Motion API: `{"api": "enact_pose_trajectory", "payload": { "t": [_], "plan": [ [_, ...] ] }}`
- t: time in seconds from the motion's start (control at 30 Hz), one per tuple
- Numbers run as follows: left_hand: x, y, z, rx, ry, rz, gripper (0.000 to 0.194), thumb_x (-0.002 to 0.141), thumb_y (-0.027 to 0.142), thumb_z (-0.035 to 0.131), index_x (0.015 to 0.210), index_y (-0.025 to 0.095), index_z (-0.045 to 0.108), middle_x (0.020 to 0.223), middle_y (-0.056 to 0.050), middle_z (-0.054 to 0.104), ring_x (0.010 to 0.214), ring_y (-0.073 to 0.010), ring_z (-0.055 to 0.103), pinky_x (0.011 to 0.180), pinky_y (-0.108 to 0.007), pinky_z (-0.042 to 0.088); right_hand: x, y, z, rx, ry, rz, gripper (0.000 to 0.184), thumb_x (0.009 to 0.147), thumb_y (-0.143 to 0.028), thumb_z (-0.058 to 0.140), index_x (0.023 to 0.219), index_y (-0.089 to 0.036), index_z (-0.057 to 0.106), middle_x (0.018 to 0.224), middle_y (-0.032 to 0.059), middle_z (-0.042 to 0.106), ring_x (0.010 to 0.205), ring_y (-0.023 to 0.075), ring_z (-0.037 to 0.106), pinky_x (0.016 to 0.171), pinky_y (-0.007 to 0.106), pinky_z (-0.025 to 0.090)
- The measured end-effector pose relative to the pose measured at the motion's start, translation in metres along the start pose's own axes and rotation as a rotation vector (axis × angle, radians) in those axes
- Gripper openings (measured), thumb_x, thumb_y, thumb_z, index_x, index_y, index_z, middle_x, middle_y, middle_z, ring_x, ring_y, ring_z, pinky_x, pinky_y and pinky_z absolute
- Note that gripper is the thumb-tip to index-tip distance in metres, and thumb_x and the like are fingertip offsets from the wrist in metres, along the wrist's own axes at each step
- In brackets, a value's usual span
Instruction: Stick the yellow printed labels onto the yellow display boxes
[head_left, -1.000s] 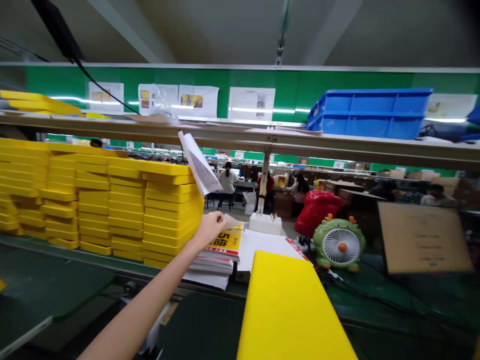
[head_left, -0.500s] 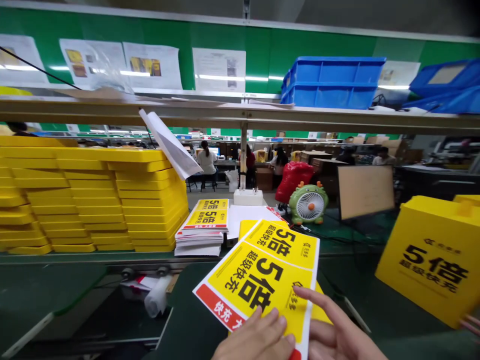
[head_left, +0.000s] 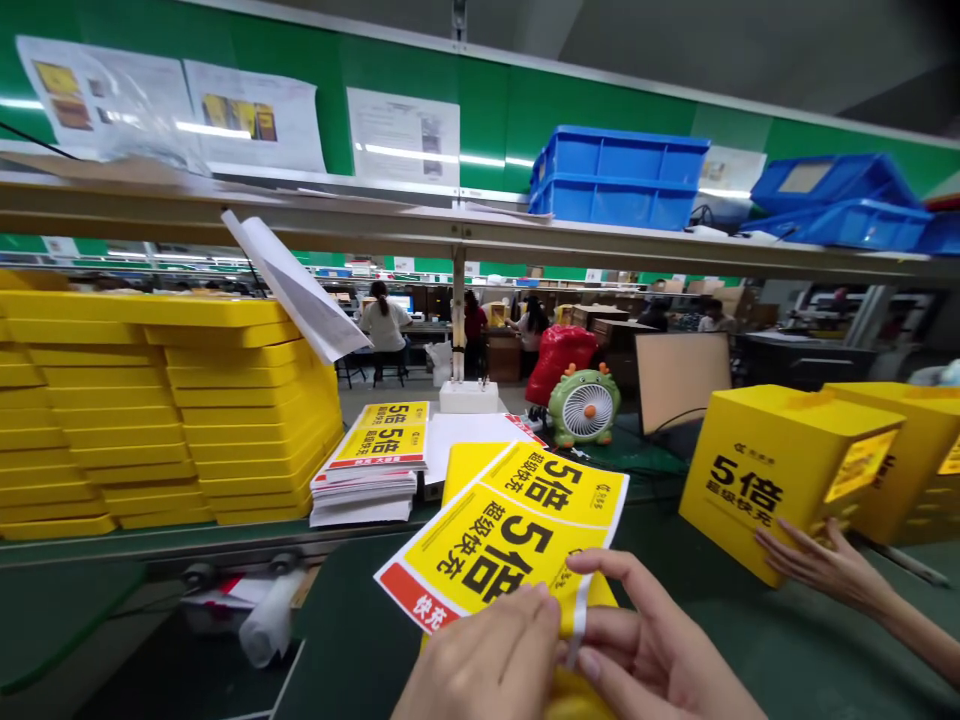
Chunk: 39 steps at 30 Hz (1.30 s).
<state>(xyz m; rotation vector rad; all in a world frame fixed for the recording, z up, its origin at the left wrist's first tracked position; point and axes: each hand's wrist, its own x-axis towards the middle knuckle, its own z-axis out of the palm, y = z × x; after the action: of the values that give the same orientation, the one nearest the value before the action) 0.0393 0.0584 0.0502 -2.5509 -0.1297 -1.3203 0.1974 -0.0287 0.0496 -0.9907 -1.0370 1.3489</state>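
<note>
both hands, left hand (head_left: 480, 665) and right hand (head_left: 652, 660), have fingers pinched shut on the yellow leaflet's (head_left: 510, 540) near edge.

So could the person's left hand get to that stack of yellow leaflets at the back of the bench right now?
Probably not at once: the left hand is busy pinching the yellow sheet with the right hand. The path to the leaflet stack looks free.

Counts: 2 yellow printed cards (head_left: 517, 540) in hand, 1 stack of cards (head_left: 371, 460) on desk, 2 assembled yellow boxes (head_left: 780, 475), 1 green fan (head_left: 583, 405), 3 hands in view: left hand (head_left: 487, 665), right hand (head_left: 660, 660), co-worker's hand (head_left: 817, 565).
</note>
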Motion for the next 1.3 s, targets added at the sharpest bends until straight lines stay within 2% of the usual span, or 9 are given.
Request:
{"api": "enact_pose_trajectory", "payload": {
  "t": [0.17,0.37,0.6,0.77,0.87,1.0,1.13,1.2,1.3],
  "plan": [
    [0.01,0.002,0.007,0.132,-0.096,0.085,0.032,0.085,0.001,0.033,0.094,0.005,0.063,0.092,-0.014,0.07,0.078,-0.0237,0.069,0.061,-0.029,0.059,0.0,-0.007,-0.01,0.002,-0.01,-0.033,0.055,0.079,-0.042,0.066,0.114,-0.024,0.028,0.1,0.0074,0.069,0.101,0.0152,0.062,0.086,0.026,0.046],
    [0.027,0.002,0.014,-0.061,-0.081,0.051,0.028,0.093,0.019,0.036,0.094,0.008,0.062,0.087,-0.011,0.071,0.075,-0.0209,0.069,0.059,-0.028,0.059,-0.003,-0.004,-0.029,0.12,-0.034,-0.077,0.056,0.077,-0.032,0.071,0.11,-0.023,0.027,0.082,0.0033,0.071,0.077,0.0115,0.066,0.075,0.023,0.047],
    [0.031,0.018,0.019,-0.085,-0.18,0.048,0.028,0.091,0.009,0.032,0.106,0.006,0.056,0.098,-0.015,0.069,0.085,-0.0226,0.068,0.062,-0.028,0.059,-0.014,-0.004,-0.033,0.098,0.069,-0.146,0.05,0.077,-0.032,0.071,0.104,-0.025,0.028,0.082,0.0006,0.071,0.088,0.0111,0.065,0.079,0.022,0.045],
    [0.035,0.02,0.022,-0.078,-0.146,0.066,0.037,0.092,0.011,0.024,0.094,0.007,0.06,0.081,-0.012,0.071,0.065,-0.0228,0.069,0.047,-0.03,0.058,-0.021,-0.003,-0.03,0.018,0.099,-0.139,0.051,0.08,-0.041,0.065,0.108,-0.025,0.026,0.091,0.0039,0.069,0.094,0.0132,0.063,0.081,0.024,0.043],
    [0.035,0.017,0.023,-0.066,-0.121,0.091,0.037,0.093,0.011,0.024,0.094,0.008,0.061,0.085,-0.011,0.071,0.071,-0.0226,0.069,0.052,-0.03,0.058,-0.023,0.0,-0.031,0.007,0.111,-0.132,0.052,0.08,-0.042,0.065,0.109,-0.025,0.025,0.094,0.0044,0.069,0.087,0.0119,0.064,0.078,0.022,0.043],
    [0.038,0.014,0.021,-0.16,-0.127,0.098,0.032,0.095,0.017,0.029,0.094,0.011,0.06,0.086,-0.008,0.071,0.075,-0.0208,0.069,0.06,-0.029,0.059,-0.025,0.001,-0.035,0.097,-0.001,-0.122,0.048,0.081,-0.035,0.065,0.109,-0.025,0.026,0.089,0.0027,0.071,0.084,0.0116,0.065,0.077,0.023,0.043],
    [0.042,0.012,0.017,-0.243,-0.089,0.046,0.031,0.096,0.022,0.031,0.09,0.014,0.059,0.081,-0.005,0.071,0.064,-0.0166,0.068,0.05,-0.022,0.056,-0.023,-0.003,-0.035,0.285,-0.153,-0.103,0.048,0.075,-0.028,0.068,0.106,-0.023,0.031,0.091,0.006,0.072,0.096,0.0182,0.064,0.091,0.033,0.041],
    [0.042,0.012,0.016,-0.241,-0.076,0.051,0.031,0.096,0.02,0.03,0.089,0.013,0.059,0.081,-0.006,0.071,0.064,-0.0162,0.068,0.051,-0.021,0.055,-0.023,-0.005,-0.034,0.322,-0.158,-0.088,0.051,0.074,-0.029,0.07,0.108,-0.021,0.032,0.092,0.008,0.072,0.097,0.0177,0.064,0.093,0.032,0.039],
    [0.038,0.012,0.018,-0.246,-0.122,0.03,0.033,0.096,0.019,0.027,0.088,0.012,0.058,0.079,-0.007,0.07,0.063,-0.0172,0.067,0.055,-0.023,0.055,-0.025,-0.005,-0.03,0.274,-0.058,-0.088,0.06,0.075,-0.031,0.072,0.114,-0.019,0.029,0.086,0.0064,0.072,0.086,0.0136,0.065,0.084,0.026,0.042]
  ]
}}
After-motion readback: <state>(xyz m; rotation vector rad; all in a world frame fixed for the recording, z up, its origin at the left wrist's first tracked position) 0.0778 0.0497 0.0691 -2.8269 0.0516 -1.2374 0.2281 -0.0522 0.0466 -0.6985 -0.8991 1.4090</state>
